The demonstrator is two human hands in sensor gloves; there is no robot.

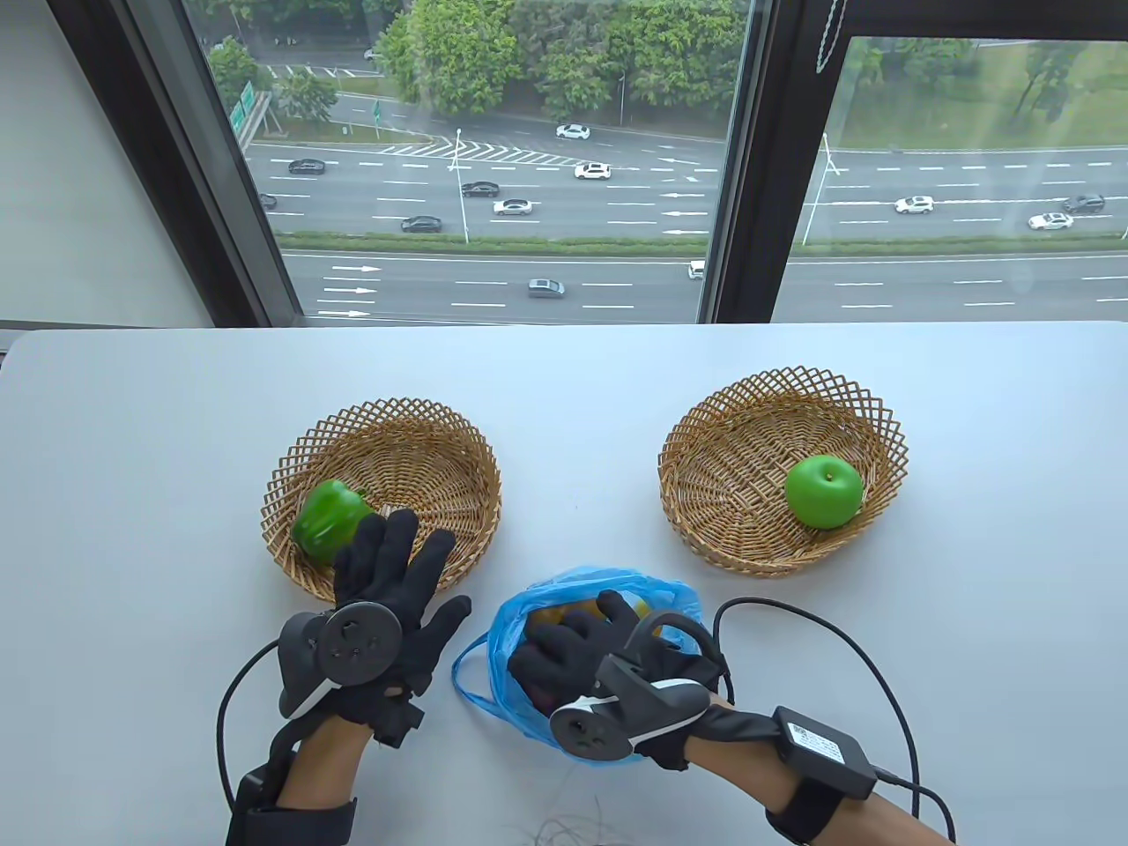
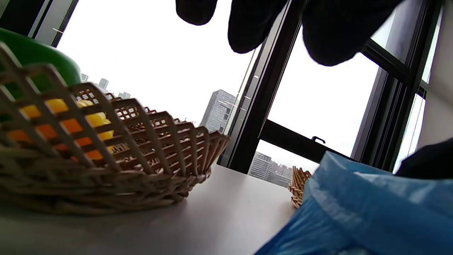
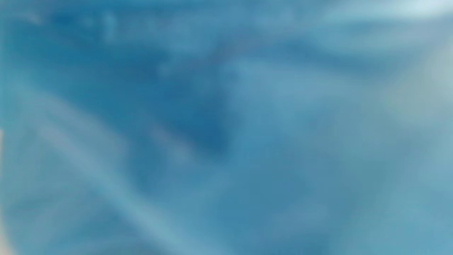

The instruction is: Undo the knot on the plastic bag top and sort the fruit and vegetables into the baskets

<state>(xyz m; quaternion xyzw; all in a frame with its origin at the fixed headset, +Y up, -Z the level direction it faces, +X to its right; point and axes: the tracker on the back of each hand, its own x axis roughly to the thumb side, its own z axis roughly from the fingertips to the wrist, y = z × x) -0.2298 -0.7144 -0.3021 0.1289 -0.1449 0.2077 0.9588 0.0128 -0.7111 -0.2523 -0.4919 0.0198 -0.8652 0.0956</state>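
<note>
The blue plastic bag (image 1: 599, 590) lies open-mouthed at the near middle of the table, with yellow and dark produce inside. My right hand (image 1: 573, 643) reaches into its mouth; how its fingers lie inside is hidden. The right wrist view shows only blurred blue plastic (image 3: 226, 127). My left hand (image 1: 397, 564) hovers with spread, straight fingers over the near rim of the left wicker basket (image 1: 441, 441), holding nothing. A green pepper (image 1: 330, 520) lies in that basket. In the left wrist view a yellow-orange item (image 2: 70, 124) shows through its weave. The right basket (image 1: 731, 458) holds a green apple (image 1: 824, 492).
A window runs along the table's far edge. Cables loop from both wrists over the near table, and a black box (image 1: 824, 749) is strapped to the right forearm. The bag's handle (image 1: 467, 674) trails toward my left hand.
</note>
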